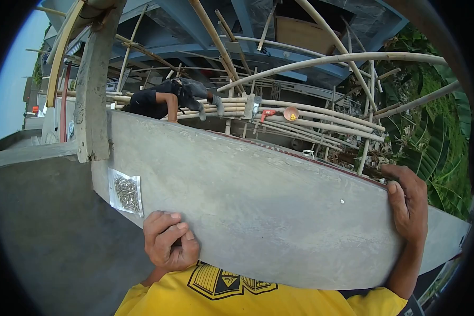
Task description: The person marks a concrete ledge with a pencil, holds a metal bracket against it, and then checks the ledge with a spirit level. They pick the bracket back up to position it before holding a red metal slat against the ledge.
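Note:
My left hand (169, 242) rests at the near edge of a broad grey concrete ledge (258, 210), its fingers curled in. Whatever may be inside those fingers is hidden. Just beyond it lies a clear plastic bag of small metal screws (126, 193), close to the ledge's left end. My right hand (410, 205) grips the far edge at the right, fingers bent over it and thumb on top. A small whitish object (342, 201) lies on the surface to the left of that hand.
Beyond the ledge runs bamboo scaffolding (321, 120), with a red power tool (267, 114) and a round orange-brown dish (290, 113) on it. A co-worker in a dark shirt (148, 102) leans there. A concrete post (93, 100) rises at the left.

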The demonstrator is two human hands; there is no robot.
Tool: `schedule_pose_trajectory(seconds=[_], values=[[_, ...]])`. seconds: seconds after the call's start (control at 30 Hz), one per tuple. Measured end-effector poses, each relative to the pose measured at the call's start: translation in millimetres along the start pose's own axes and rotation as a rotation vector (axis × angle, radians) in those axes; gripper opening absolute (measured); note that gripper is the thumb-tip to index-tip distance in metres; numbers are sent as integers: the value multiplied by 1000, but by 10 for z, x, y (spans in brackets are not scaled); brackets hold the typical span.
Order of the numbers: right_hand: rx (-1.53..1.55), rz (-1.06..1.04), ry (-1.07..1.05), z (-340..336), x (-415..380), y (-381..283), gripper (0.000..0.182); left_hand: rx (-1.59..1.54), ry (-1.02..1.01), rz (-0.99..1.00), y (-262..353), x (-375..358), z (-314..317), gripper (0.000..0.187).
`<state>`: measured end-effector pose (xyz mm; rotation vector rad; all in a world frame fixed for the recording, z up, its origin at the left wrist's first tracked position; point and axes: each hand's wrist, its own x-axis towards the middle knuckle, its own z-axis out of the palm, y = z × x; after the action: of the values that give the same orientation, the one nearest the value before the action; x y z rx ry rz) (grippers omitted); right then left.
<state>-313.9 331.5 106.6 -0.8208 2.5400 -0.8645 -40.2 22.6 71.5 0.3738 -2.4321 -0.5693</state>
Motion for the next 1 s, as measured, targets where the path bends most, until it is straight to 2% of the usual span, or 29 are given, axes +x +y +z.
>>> schedule_pose_trajectory(seconds=[0.17, 0.27, 0.37, 0.47, 0.57, 0.63, 0.67, 0.73, 0.83, 1.0], values=[[-4, -18, -44, 10, -5, 33, 37, 22, 9, 58, -61, -67, -57, 23], [-18, 17, -29, 6, -27, 70, 46, -12, 96, 85, -75, -111, -5, 29], [-23, 3, -36, -10, -26, 74, 47, -10, 161, 90, -63, -120, 1, 31], [-51, 7, -37, -25, -44, 101, 48, 40, 133, 78, -58, -124, -54, 32], [-33, 11, -42, -33, -49, 119, 47, 136, 101, 68, -57, -140, -139, 42], [-30, 8, -35, -27, -54, 118, 46, 199, 111, -75, -35, -133, -164, 58], [-30, 5, -30, -27, -54, 118, 44, 199, 111, -73, -17, -135, -179, 58], [-29, 3, -22, -21, -56, 124, 44, 325, -9, -184, 15, -147, -211, 65], [-34, -5, -16, -23, -52, 112, 42, 333, -110, -208, 15, -203, -246, 62], [-41, -14, -18, -31, -33, 83, 42, 356, -100, -161, -32, -221, -247, 58]])
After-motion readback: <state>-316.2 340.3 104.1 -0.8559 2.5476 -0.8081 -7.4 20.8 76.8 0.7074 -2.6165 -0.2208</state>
